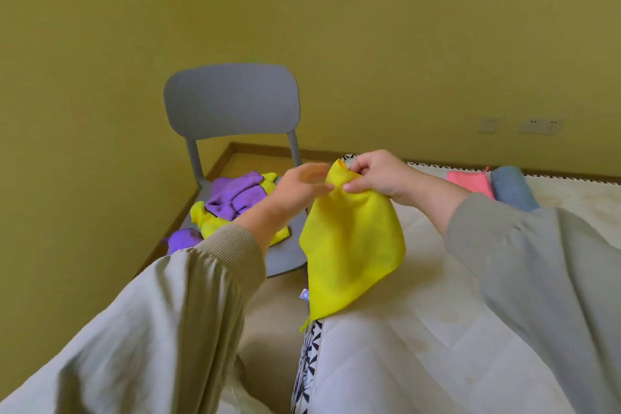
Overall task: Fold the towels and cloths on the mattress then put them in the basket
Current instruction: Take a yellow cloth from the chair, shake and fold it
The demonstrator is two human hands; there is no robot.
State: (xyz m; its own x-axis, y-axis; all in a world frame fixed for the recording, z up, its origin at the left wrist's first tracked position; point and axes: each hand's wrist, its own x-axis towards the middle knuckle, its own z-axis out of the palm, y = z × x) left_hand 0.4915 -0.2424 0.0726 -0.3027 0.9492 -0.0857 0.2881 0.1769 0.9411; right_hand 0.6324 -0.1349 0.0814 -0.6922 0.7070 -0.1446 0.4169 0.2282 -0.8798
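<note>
A yellow cloth [349, 245] hangs in the air over the near left corner of the mattress [437, 329]. My right hand [373, 175] pinches its top corner between thumb and fingers. My left hand [302, 185] is just left of that corner, fingers stretched toward the cloth's upper edge and touching it; the hand is blurred. The cloth's lower tip reaches the mattress edge. A pile of purple and yellow cloths [232, 202] lies on the seat of a grey chair [232, 101]. No basket is in view.
A pink cloth [468, 180] and a rolled blue towel [510, 186] lie at the far side of the mattress. The chair stands in the corner left of the mattress. Yellow walls are close behind, with wall sockets [539, 126] on the right.
</note>
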